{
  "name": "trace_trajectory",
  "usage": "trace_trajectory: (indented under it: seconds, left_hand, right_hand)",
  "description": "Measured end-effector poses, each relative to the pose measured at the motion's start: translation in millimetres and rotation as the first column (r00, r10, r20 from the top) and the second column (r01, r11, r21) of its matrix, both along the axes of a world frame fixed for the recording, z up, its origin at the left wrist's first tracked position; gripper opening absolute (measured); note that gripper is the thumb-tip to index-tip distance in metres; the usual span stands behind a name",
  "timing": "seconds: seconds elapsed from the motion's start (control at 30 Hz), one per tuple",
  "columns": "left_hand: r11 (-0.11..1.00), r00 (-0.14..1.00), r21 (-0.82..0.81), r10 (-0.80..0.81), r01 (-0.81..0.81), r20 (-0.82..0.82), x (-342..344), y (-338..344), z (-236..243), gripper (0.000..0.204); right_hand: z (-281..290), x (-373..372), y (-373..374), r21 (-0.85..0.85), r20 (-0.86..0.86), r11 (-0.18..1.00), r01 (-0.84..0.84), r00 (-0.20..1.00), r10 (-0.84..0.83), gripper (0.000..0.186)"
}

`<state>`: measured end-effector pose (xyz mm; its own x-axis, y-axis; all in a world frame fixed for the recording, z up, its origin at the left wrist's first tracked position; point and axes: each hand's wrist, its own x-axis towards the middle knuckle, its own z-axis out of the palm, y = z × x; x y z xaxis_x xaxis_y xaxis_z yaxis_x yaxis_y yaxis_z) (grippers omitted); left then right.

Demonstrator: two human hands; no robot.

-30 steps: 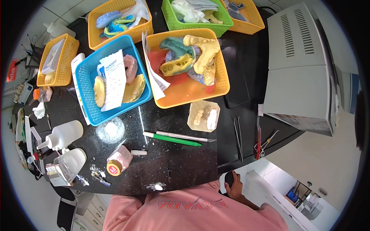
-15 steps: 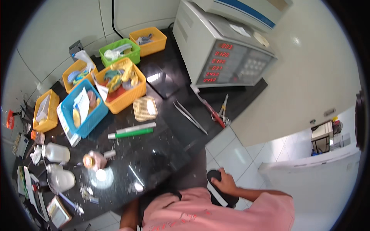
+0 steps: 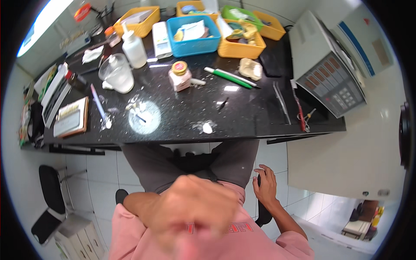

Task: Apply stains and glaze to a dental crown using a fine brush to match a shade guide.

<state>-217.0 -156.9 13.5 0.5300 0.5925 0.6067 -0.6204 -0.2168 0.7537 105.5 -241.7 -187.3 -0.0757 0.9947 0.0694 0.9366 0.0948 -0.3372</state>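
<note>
Head view: both hands show, well apart from each other.
Left hand (image 3: 195, 210): raised near the camera, in front of the pink top (image 3: 240, 236); fingers look curled, but blur hides whether they hold anything, so I cannot tell.
Right hand (image 3: 267, 186): low at the person's right side, fingers loosely spread over the black armrest (image 3: 262, 214).
Armrest: directly under and beside the right hand; how firmly they touch, I cannot tell.
Worktop (image 3: 182, 123): black and glossy, beyond both hands.
Beyond the left hand: pink jar (image 3: 180, 80) with a gold lid, standing upright; farther off, the blue basket (image 3: 195, 46).
Beyond the right hand, slightly to its right: tweezers (image 3: 283, 104), then the red-handled brush (image 3: 300, 108) just beside the scissors (image 3: 308, 118).
Far ahead, between the two hands' lines: green pen (image 3: 232, 79), near a cream-coloured block (image 3: 249, 69).
Far right of both hands: grey machine (image 3: 310, 54) on the worktop.
</note>
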Motion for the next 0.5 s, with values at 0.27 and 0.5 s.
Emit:
trace_trajectory:
  seconds: [0.27,0.5]
  left_hand:
    - [0.855,0.657,-0.001,-0.398,0.519,0.641,26.8,9.3,1.2,0.053]
    - [0.866,0.701,0.033,-0.426,0.5,0.572,8.6,50.9,-21.2,0.054]
  right_hand:
    - [-6.2,-4.9,14.5,-0.06,0.04,0.997,-0.041,0.998,0.044,0.02]
    - [0.1,-9.4,15.7,-0.085,0.03,0.996,0.0,1.0,0.003,0.018]
